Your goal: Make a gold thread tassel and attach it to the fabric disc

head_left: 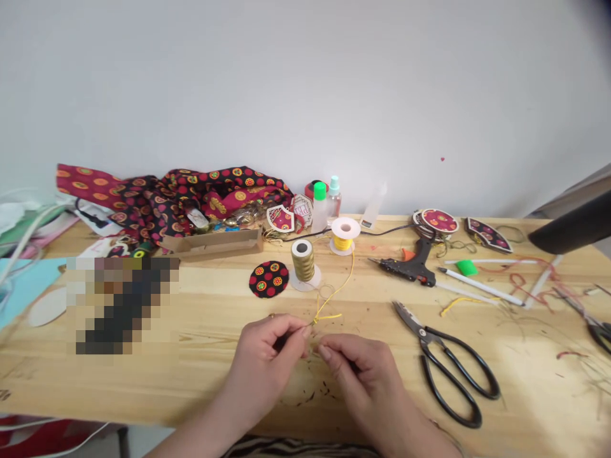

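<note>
My left hand (274,346) pinches a yellow cord (327,307) at a small knot, thumb against forefinger. The cord runs up to a yellow cord spool (342,236), and a short end sticks out rightward. Just to the right, my right hand (360,369) is closed in a pinch on what looks like a thin thread; the strand is barely visible between the fingertips. A gold thread spool (302,261) stands upright beyond the hands, with a fine loop beside the cord. Left of it lies an oval patterned fabric piece (269,279).
Large black-handled scissors (449,362) lie open at right, with a glue gun (405,267) behind them. Along the wall are patterned fabric (176,197), a shallow cardboard box (214,245) and a green-capped bottle (319,210). A dark lamp-like tube (573,222) juts in at right.
</note>
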